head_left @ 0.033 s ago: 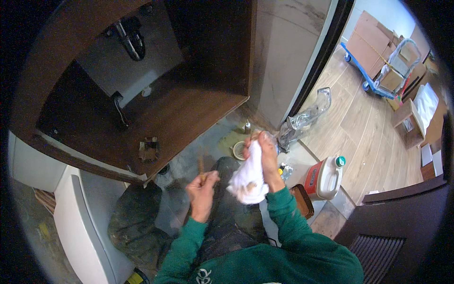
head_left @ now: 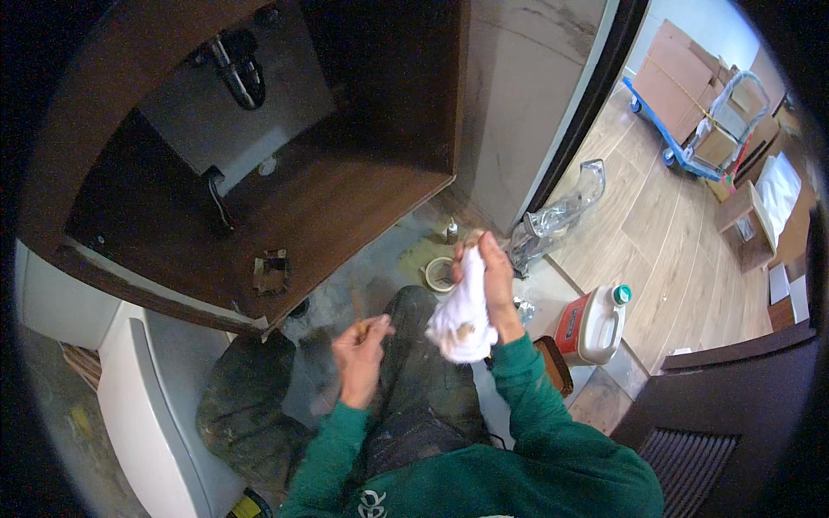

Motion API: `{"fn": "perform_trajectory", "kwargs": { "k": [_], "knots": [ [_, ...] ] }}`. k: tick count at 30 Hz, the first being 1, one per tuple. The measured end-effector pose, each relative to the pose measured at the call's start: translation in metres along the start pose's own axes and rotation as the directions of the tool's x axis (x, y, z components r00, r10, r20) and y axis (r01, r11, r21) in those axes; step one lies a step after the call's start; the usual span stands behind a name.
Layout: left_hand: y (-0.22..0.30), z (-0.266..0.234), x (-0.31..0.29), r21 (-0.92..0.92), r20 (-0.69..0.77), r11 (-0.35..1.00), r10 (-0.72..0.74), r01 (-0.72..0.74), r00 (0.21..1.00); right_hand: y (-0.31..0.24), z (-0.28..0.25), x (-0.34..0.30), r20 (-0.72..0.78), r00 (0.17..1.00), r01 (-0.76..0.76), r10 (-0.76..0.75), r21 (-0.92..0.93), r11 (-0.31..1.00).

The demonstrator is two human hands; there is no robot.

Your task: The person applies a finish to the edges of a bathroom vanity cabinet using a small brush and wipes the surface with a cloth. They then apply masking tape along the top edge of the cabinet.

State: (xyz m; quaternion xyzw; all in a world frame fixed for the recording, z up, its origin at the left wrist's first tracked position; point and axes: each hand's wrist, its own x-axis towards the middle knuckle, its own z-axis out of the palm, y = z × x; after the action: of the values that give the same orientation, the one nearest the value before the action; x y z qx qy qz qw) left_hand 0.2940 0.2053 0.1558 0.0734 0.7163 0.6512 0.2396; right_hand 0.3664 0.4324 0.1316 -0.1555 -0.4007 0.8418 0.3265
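My right hand (head_left: 496,281) is closed around the top of a bunched white cloth (head_left: 462,324), which hangs down with brownish stains near its lower end. My left hand (head_left: 359,356), to the left over my knee, pinches a thin brown stick-like tool (head_left: 356,302). That tool points up and away, blurred, so its exact kind does not show. On the floor just beyond the cloth lies a roll of tape (head_left: 429,274), with a small white-tipped bottle (head_left: 452,231) behind it.
Ahead stands an open dark wooden cabinet (head_left: 371,194) with a metal drainpipe (head_left: 235,78) inside. A white jug with a red label (head_left: 596,324) and a brown tray (head_left: 555,366) sit at right. A white panel (head_left: 160,414) leans at left. Farther off is a blue trolley (head_left: 673,142) with boxes.
The right hand and cloth have shifted slightly right. My left hand has moved a little left with the stick-like tool.
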Motion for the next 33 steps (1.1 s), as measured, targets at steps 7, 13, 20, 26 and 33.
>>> {"fn": "perform_trajectory", "kwargs": {
  "k": [7, 13, 20, 26, 33],
  "knots": [
    [0.011, -0.083, -0.018, 0.149, -0.048, 0.989, 0.031, -0.023, 0.998, -0.008, -0.055, 0.111, -0.083, 0.953, 0.248, -0.292, -0.344, 0.906],
    [0.003, -0.117, -0.03, 0.103, -0.118, 0.995, -0.004, 0.017, 0.993, 0.02, -0.087, 0.188, -0.034, 0.927, 0.241, -0.373, -0.708, 0.664],
    [-0.008, -0.126, -0.028, 0.057, -0.156, 0.997, -0.051, 0.06, 0.986, 0.023, -0.088, 0.224, 0.066, 0.905, 0.315, -0.421, -0.77, 0.556],
    [-0.01, -0.123, -0.028, 0.037, -0.15, 0.997, -0.06, 0.066, 0.987, 0.007, -0.063, 0.22, 0.059, 0.889, 0.317, -0.453, -0.794, 0.519],
    [-0.008, -0.118, -0.027, 0.05, -0.138, 0.995, -0.076, 0.084, 0.987, -0.016, -0.038, 0.225, 0.041, 0.849, 0.379, -0.526, -0.742, 0.553]
  ]
}}
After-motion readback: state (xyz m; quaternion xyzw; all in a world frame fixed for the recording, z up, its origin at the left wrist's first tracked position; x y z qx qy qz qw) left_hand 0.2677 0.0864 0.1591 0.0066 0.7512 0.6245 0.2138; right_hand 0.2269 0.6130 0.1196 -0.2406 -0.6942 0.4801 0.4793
